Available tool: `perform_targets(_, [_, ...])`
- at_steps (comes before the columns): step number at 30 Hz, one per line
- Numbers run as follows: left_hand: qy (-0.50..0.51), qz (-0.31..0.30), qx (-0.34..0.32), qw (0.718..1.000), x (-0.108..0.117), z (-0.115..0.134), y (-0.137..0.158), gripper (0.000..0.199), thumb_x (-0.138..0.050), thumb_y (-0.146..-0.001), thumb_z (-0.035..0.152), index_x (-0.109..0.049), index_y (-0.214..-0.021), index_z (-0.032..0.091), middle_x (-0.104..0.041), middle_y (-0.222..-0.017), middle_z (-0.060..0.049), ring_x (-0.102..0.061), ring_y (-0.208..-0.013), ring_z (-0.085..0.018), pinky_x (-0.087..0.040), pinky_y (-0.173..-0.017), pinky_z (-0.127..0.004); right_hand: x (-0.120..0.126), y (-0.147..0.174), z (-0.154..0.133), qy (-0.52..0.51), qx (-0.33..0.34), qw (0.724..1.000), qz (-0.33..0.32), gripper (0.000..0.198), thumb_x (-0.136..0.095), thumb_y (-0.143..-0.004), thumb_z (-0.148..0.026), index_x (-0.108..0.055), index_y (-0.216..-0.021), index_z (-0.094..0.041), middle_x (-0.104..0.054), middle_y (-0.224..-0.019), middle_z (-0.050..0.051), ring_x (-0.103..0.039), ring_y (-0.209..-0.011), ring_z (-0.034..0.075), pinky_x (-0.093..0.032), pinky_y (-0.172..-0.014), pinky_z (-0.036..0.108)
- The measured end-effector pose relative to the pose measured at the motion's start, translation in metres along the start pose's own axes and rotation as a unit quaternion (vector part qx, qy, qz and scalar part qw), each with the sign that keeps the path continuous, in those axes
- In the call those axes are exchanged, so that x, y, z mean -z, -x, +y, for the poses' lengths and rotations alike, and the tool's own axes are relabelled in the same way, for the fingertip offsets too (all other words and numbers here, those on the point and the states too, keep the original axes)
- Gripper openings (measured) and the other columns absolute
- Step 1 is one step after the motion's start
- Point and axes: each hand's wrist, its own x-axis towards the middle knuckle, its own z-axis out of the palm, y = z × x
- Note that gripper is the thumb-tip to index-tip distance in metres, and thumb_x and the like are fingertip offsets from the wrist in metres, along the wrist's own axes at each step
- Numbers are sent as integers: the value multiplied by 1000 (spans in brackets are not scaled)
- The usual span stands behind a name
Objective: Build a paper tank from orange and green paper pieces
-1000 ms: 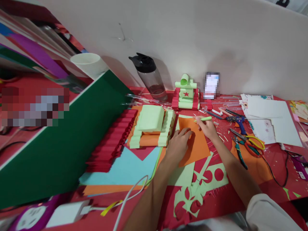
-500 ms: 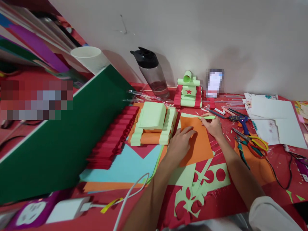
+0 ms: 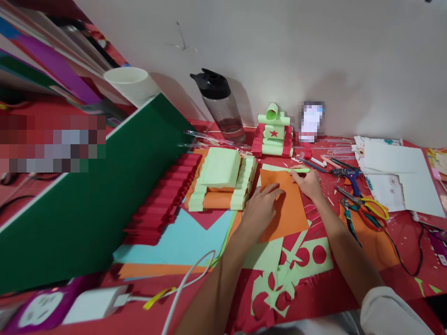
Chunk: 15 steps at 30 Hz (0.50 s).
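Observation:
My left hand (image 3: 262, 208) lies on a sheet of orange paper (image 3: 291, 214), its fingers stretched out and holding it down. At the sheet's far right corner my right hand (image 3: 310, 184) is closed round a slim light green pen-like tool (image 3: 301, 170). Its tip points left along the paper's far edge; the exact kind is not clear. Pale green paper (image 3: 270, 257) shows under the orange sheet. Left of my left hand sits a paper model (image 3: 220, 168) in light green and orange. Behind stands a green and red paper tank (image 3: 274, 132) with a red star.
Pliers (image 3: 350, 221), scissors (image 3: 375, 209) and a blue glue gun (image 3: 353, 179) lie to the right. A dark-lidded bottle (image 3: 223, 109) and a phone (image 3: 310, 121) stand by the wall. Red corrugated paper (image 3: 164, 197) and a green board (image 3: 87, 200) are left; a white cable (image 3: 181, 288) crosses the front.
My right hand and the green tool have shifted slightly left along the far edge of the orange paper. My left hand stays in place on the sheet.

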Motion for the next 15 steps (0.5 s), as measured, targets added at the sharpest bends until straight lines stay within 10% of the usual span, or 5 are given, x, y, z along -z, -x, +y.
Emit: perform_targets(15, [-10,19,-13,1000,-5,-2,-1,66,-42,-80,-7,-70,-129,27,-59,-152,0,-59,-130,-32,-57,-94,-43,0,-1,2,16,-6,1000,2,23,-65,-91,-39,-75,-87,-19,-79,-80,7,-74,-63,21,-59,-60,29])
